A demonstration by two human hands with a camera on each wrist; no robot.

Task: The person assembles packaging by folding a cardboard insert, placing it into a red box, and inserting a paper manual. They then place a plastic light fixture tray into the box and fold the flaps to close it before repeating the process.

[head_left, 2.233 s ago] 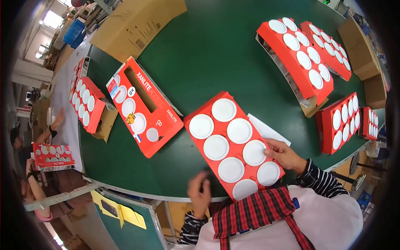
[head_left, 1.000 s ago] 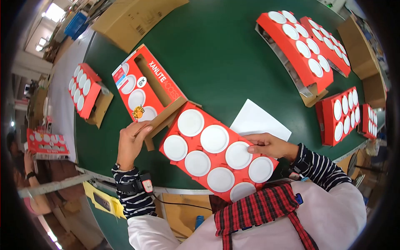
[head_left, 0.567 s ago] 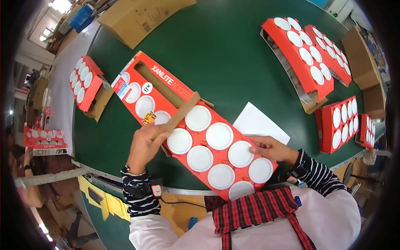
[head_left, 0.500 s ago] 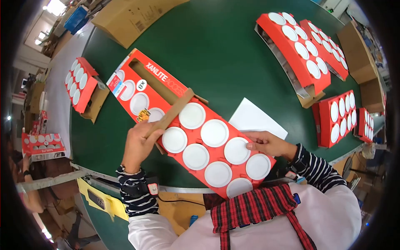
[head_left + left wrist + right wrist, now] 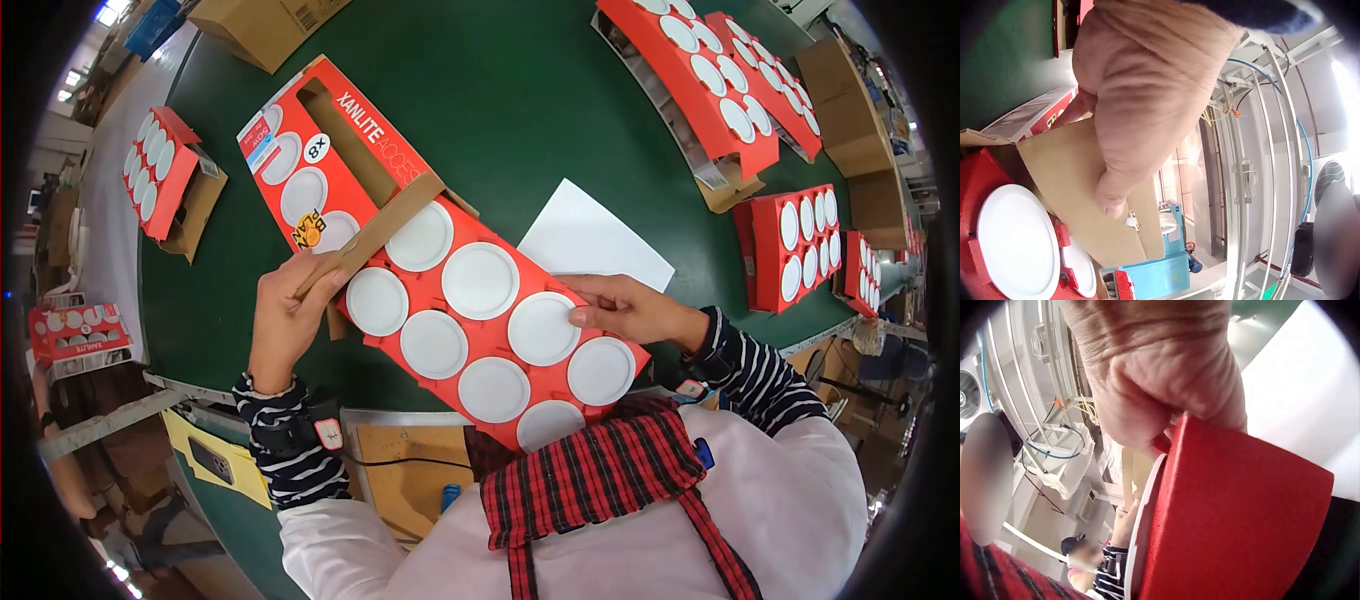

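Observation:
My left hand (image 5: 285,310) pinches the brown flap (image 5: 385,225) at the open end of a red XANLITE box (image 5: 405,170) with a long cut-out window. In the left wrist view the thumb lies over that flap (image 5: 1066,181). A red card tray (image 5: 495,335) carrying several round white discs slants from the box mouth toward my apron. Its far end meets the box opening beside the flap. My right hand (image 5: 635,308) grips the tray's right edge, thumb by a disc, fingers mostly hidden. The right wrist view shows the tray's red end panel (image 5: 1241,506) below the hand.
A white sheet (image 5: 595,240) lies beyond the tray. Red packs with white discs (image 5: 795,245) stand at right, and another pack (image 5: 160,175) at left. A brown carton (image 5: 260,30) is at the back. A phone (image 5: 210,458) rests on yellow card, lower left.
My left hand has come up from the table edge and taken hold of the box flap. The tray's far end has swung left to the box mouth, exposing more white sheet. My right hand keeps its grip.

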